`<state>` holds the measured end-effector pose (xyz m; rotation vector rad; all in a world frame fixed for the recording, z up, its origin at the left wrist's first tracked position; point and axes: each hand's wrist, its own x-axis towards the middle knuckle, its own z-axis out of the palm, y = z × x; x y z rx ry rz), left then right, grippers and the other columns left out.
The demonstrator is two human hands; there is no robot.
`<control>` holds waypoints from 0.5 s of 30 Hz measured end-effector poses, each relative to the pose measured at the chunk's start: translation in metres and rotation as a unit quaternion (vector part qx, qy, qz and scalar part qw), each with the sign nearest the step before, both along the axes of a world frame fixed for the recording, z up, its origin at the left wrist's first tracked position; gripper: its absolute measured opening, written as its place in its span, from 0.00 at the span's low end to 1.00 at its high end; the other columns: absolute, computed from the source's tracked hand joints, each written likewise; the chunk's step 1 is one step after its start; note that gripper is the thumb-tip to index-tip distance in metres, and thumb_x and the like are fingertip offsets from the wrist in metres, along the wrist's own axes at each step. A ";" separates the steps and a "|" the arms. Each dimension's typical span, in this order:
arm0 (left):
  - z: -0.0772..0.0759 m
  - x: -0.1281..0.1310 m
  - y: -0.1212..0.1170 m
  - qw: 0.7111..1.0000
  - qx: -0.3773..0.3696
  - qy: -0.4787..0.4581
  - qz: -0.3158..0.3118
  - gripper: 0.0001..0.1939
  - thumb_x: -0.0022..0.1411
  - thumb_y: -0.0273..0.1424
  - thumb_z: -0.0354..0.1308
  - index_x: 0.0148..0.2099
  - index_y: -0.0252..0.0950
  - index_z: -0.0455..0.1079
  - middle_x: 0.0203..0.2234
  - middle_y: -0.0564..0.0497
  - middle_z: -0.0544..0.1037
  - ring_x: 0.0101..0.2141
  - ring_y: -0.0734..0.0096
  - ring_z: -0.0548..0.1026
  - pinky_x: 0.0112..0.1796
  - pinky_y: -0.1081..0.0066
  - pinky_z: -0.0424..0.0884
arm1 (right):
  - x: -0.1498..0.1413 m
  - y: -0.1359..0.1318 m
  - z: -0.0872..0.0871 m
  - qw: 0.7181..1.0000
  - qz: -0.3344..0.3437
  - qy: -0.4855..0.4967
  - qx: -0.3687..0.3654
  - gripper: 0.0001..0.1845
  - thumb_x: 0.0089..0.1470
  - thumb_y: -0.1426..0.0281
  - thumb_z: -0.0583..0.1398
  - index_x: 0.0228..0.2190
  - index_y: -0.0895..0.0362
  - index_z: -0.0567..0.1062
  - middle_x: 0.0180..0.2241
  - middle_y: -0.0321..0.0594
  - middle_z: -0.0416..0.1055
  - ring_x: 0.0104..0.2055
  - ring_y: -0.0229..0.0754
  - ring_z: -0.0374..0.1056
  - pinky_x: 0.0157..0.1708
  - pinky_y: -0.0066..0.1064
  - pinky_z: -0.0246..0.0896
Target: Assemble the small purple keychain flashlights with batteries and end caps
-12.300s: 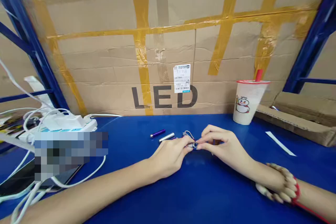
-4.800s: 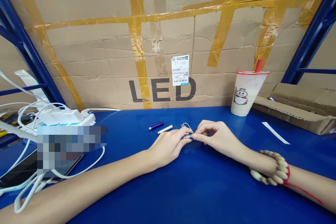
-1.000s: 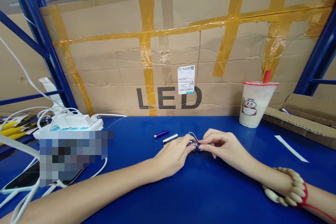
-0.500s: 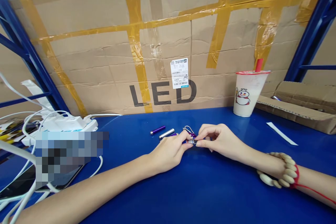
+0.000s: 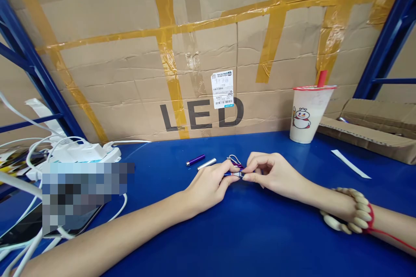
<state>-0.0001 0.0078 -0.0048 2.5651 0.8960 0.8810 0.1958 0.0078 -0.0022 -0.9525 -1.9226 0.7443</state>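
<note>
My left hand (image 5: 209, 184) and my right hand (image 5: 271, 172) meet at the middle of the blue table (image 5: 247, 233), both pinching a small metal cylinder (image 5: 236, 174) with a thin wire loop (image 5: 233, 158) rising behind it. The fingertips of both hands are closed round its two ends, and the piece rests low over the table. A beaded bracelet (image 5: 349, 216) is on my right wrist. Just behind my left hand lie a purple tube (image 5: 195, 160) and a silver tube (image 5: 206, 164).
A taped cardboard sheet marked LED (image 5: 201, 114) stands along the back. A white drink cup (image 5: 307, 114) with a red straw stands back right, beside a flat cardboard box (image 5: 373, 132) and a white paper strip (image 5: 350, 163). At left, a power strip (image 5: 81, 153), white cables and a phone (image 5: 29, 229).
Both hands stay pinched on the small cylinder with only slight finger shifts. The view has tilted a little between frames.
</note>
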 end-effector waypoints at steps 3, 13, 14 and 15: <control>0.000 0.001 0.000 1.000 0.008 -0.003 0.001 0.05 0.63 0.30 0.48 0.40 0.36 0.63 0.37 0.54 0.73 0.37 0.74 0.71 0.36 0.76 0.63 | 0.000 0.000 0.000 1.000 -0.001 -0.003 -0.020 0.13 0.42 0.63 0.63 0.21 0.62 0.74 0.24 0.38 0.64 0.17 0.28 0.56 0.17 0.24 0.52; 0.001 0.002 -0.002 1.000 -0.008 0.005 0.014 0.08 0.65 0.31 0.45 0.42 0.38 0.63 0.35 0.54 0.72 0.34 0.74 0.71 0.34 0.75 0.63 | -0.002 -0.002 0.002 0.998 -0.022 -0.002 -0.051 0.16 0.43 0.60 0.62 0.19 0.62 0.69 0.22 0.36 0.64 0.15 0.28 0.58 0.16 0.23 0.50; 0.001 0.001 -0.002 1.000 -0.008 0.003 0.009 0.07 0.65 0.31 0.45 0.42 0.37 0.63 0.35 0.54 0.72 0.35 0.74 0.71 0.34 0.75 0.63 | -0.001 -0.002 0.003 0.998 -0.019 0.001 -0.058 0.16 0.43 0.60 0.62 0.19 0.62 0.70 0.22 0.36 0.64 0.15 0.28 0.58 0.16 0.23 0.50; 0.002 0.001 -0.002 1.000 -0.008 0.002 0.002 0.07 0.65 0.31 0.45 0.42 0.37 0.63 0.35 0.54 0.73 0.35 0.74 0.71 0.35 0.75 0.63 | -0.001 -0.001 0.003 0.998 -0.012 0.005 -0.068 0.16 0.42 0.61 0.63 0.19 0.62 0.70 0.22 0.36 0.65 0.15 0.28 0.58 0.16 0.23 0.51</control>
